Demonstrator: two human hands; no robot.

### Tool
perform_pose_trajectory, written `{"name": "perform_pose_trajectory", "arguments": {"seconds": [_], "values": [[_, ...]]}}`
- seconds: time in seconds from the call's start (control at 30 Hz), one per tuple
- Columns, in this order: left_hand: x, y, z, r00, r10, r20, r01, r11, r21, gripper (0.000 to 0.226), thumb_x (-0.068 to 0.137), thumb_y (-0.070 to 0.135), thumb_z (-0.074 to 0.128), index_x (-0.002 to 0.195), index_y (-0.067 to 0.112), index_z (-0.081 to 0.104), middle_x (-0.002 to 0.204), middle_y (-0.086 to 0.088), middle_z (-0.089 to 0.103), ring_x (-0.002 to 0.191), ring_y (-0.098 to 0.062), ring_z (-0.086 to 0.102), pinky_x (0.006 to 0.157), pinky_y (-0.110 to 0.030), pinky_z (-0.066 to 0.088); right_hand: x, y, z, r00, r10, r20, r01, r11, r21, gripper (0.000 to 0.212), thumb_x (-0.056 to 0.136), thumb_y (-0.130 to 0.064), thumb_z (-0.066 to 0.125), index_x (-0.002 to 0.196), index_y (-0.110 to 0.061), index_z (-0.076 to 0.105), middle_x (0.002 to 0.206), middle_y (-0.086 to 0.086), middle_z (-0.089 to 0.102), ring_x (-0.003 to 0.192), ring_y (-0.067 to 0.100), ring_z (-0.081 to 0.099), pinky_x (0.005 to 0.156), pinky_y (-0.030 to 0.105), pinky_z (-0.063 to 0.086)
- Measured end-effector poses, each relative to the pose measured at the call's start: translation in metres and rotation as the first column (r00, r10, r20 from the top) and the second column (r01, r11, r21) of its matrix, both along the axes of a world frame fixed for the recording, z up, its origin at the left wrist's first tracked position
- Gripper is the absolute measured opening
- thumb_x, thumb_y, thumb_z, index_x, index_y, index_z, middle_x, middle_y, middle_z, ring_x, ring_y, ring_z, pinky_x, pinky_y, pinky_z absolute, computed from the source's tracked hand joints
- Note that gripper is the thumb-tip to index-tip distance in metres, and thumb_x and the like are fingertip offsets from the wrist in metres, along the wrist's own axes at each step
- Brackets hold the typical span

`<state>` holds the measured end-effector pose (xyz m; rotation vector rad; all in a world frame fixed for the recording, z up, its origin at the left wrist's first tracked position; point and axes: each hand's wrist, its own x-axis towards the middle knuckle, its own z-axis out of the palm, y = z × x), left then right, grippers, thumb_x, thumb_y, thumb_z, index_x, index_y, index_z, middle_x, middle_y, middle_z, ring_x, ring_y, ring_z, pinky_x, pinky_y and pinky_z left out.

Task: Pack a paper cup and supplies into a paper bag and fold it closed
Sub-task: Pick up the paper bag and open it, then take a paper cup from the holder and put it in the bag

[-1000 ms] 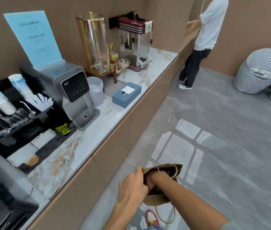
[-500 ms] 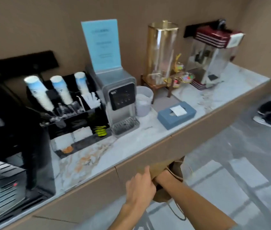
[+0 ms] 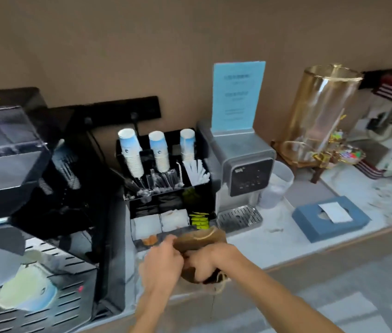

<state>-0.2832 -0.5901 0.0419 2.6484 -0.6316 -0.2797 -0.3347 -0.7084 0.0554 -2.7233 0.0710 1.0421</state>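
Both hands are locked onto the brown paper bag right at the tabletop's front edge, just in front of the black organizer; the left hand pinches the bag's near rim with fingers closed on the paper; the right hand is curled tight around the bag's other side, knuckles up, and a twine handle dangles below it; the two hands sit touching, almost knuckle to knuckle. The bag is blurred, so whether anything is inside cannot be told. In the organizer, three stacks of blue-and-white paper cups stand upside down along the back row, white sticks to their right, white napkins and yellow-green sachets in the lower compartments. Just right of the organizer stands the grey water dispenser carrying a blue sign; further right of the organizer lies a blue tissue box; left of the organizer looms the black coffee machine, with a pale cup on its grille.
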Motion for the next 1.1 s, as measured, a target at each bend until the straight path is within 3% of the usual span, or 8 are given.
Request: {"name": "perform_pose_trajectory", "arguments": {"seconds": [0.23, 0.33, 0.4, 0.57, 0.73, 0.83, 0.97, 1.1], "values": [[0.096, 0.027, -0.027, 0.974, -0.036, -0.225, -0.002, 0.986, -0.166, 0.039, 0.091, 0.011, 0.049, 0.122, 0.033, 0.061, 0.091, 0.0, 0.071, 0.086, -0.02, 0.063, 0.073, -0.033, 0.051, 0.061, -0.016, 0.012, 0.916, -0.143, 0.375, 0.106, 0.987, 0.118, 0.028, 0.091, -0.014, 0.051, 0.108, -0.023, 0.072, 0.115, 0.003, 0.07, 0.109, 0.024, 0.057, 0.098, 0.035, 0.047], [0.116, 0.04, -0.033, 0.964, -0.091, -0.249, 0.021, 0.962, -0.273, 0.04, 0.089, 0.009, 0.055, 0.116, 0.038, 0.055, 0.065, 0.005, 0.055, 0.06, -0.009, 0.051, 0.06, -0.031, 0.042, 0.061, -0.023, 0.002, 0.775, -0.128, 0.619, 0.168, 0.986, -0.006, 0.018, 0.09, -0.029, 0.058, 0.094, -0.025, 0.075, 0.1, 0.0, 0.06, 0.102, 0.021, 0.047, 0.091, 0.036, 0.047], [0.123, 0.046, -0.032, 0.956, -0.193, -0.22, 0.103, 0.925, -0.365, 0.048, 0.087, 0.002, 0.055, 0.108, 0.045, 0.048, 0.074, 0.006, 0.051, 0.059, -0.008, 0.047, 0.059, -0.027, 0.039, 0.059, -0.032, -0.008, 0.747, -0.187, 0.638, 0.246, 0.969, -0.003, 0.017, 0.086, -0.034, 0.062, 0.099, -0.028, 0.072, 0.101, -0.002, 0.047, 0.101, 0.018, 0.042, 0.09, 0.034, 0.044], [0.132, 0.057, -0.037, 0.915, -0.378, -0.143, 0.309, 0.881, -0.358, 0.039, 0.091, 0.001, 0.054, 0.089, 0.04, 0.055, 0.117, 0.014, 0.034, 0.067, -0.008, 0.051, 0.065, -0.017, 0.041, 0.058, -0.048, -0.028, 0.773, -0.404, 0.488, 0.392, 0.91, 0.132, 0.056, 0.073, -0.03, 0.064, 0.127, -0.035, 0.049, 0.106, -0.003, 0.025, 0.103, 0.019, 0.04, 0.093, 0.029, 0.046], [0.135, 0.052, -0.038, 0.862, -0.425, -0.277, 0.319, 0.879, -0.355, 0.052, 0.093, 0.025, 0.06, 0.135, 0.047, 0.039, 0.142, 0.04, 0.009, 0.093, 0.01, 0.053, 0.083, -0.01, 0.042, 0.062, -0.051, -0.033, 0.789, -0.419, 0.449, 0.369, 0.908, 0.199, 0.068, 0.073, -0.035, 0.069, 0.133, -0.04, 0.038, 0.116, -0.008, 0.021, 0.107, 0.015, 0.043, 0.095, 0.028, 0.048], [0.139, 0.047, -0.036, 0.807, -0.453, -0.38, 0.288, 0.862, -0.417, 0.068, 0.088, 0.03, 0.067, 0.145, 0.041, 0.03, 0.148, 0.043, 0.009, 0.137, 0.014, 0.022, 0.119, -0.027, 0.023, 0.069, -0.06, -0.025, 0.804, -0.402, 0.438, 0.301, 0.911, 0.283, 0.061, 0.077, -0.034, 0.07, 0.13, -0.044, 0.041, 0.117, -0.01, 0.024, 0.111, 0.01, 0.041, 0.097, 0.022, 0.045], [0.139, 0.044, -0.032, 0.785, -0.434, -0.442, 0.25, 0.875, -0.416, 0.081, 0.084, 0.031, 0.072, 0.148, 0.041, 0.024, 0.152, 0.036, 0.011, 0.142, 0.01, 0.016, 0.121, -0.028, 0.015, 0.081, -0.069, -0.004, 0.793, -0.358, 0.492, 0.204, 0.918, 0.339, 0.038, 0.085, -0.026, 0.067, 0.117, -0.044, 0.056, 0.111, -0.014, 0.039, 0.105, -0.004, 0.045, 0.089, 0.009, 0.037], [0.133, 0.04, -0.032, 0.8, -0.411, -0.437, 0.213, 0.876, -0.433, 0.082, 0.082, 0.035, 0.071, 0.149, 0.041, 0.023, 0.153, 0.035, 0.01, 0.142, 0.011, 0.014, 0.121, -0.029, 0.017, 0.118, -0.083, 0.032, 0.635, -0.462, 0.619, 0.226, 0.877, 0.424, 0.03, 0.088, -0.006, 0.061, 0.086, -0.034, 0.071, 0.095, -0.014, 0.065, 0.086, 0.0, 0.06, 0.074, 0.009, 0.045]]}}
